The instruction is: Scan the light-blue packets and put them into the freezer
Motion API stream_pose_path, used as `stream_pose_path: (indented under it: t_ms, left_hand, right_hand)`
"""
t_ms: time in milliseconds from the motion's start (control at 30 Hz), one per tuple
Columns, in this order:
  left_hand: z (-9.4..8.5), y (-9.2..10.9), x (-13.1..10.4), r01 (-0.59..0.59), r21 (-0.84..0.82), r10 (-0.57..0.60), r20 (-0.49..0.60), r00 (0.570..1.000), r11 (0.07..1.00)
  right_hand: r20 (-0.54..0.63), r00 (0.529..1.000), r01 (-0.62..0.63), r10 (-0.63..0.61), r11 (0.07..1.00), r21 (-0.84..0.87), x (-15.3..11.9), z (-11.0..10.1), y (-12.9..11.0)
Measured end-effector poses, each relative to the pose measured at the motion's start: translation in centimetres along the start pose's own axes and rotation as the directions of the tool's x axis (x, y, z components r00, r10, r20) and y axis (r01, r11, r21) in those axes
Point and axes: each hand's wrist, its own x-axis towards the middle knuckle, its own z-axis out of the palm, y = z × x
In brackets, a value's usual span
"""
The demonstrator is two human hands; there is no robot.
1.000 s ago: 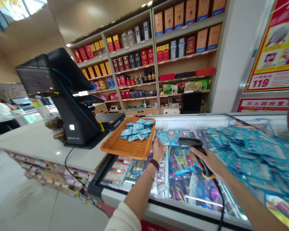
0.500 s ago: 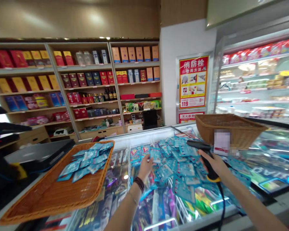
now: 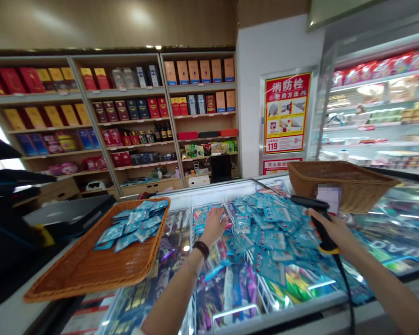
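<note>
My left hand [image 3: 214, 227], with a dark beaded bracelet on its wrist, reaches over the freezer's glass top. Its fingers are bent but apart, above blue packets with pink and red print [image 3: 199, 218]; no packet shows clearly in them. In my right hand [image 3: 338, 232] is a black barcode scanner [image 3: 323, 228], its cable hanging down. The scanner's head points left over a wide heap of flat blue packets [image 3: 272, 237]. More blue packets [image 3: 136, 223] lie in the far part of an orange wicker basket [image 3: 91, 272] on the left.
A brown wicker basket [image 3: 342, 186] with a label stands behind my right hand. Under the freezer glass lie colourful wrapped goods [image 3: 226, 298]. A dark tray-like box [image 3: 70, 211] is at left. Shelves of boxes [image 3: 132, 109] and a lit display fridge [image 3: 380, 116] stand behind.
My left hand has moved slightly up and farther over the packets at the back. My right hand and the scanner have shifted right. The whole view has turned a little.
</note>
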Motion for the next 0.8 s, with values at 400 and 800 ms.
stream_pose_path:
  t_ms: [400, 800]
  left_hand:
    - [-16.4, -14.4, -8.2, 0.510, 0.363, -0.478, -0.181, 0.860, 0.780]
    - [-16.6, -19.1, -10.2, 0.682, 0.370, -0.664, -0.198, 0.721, 0.631]
  right_hand:
    - [0.316, 0.942, -0.211, 0.113, 0.932, 0.295, -3.0, 13.5, -1.2]
    - [0.473, 0.880, -0.172, 0.039, 0.955, 0.241, -8.8, 22.7, 2.3]
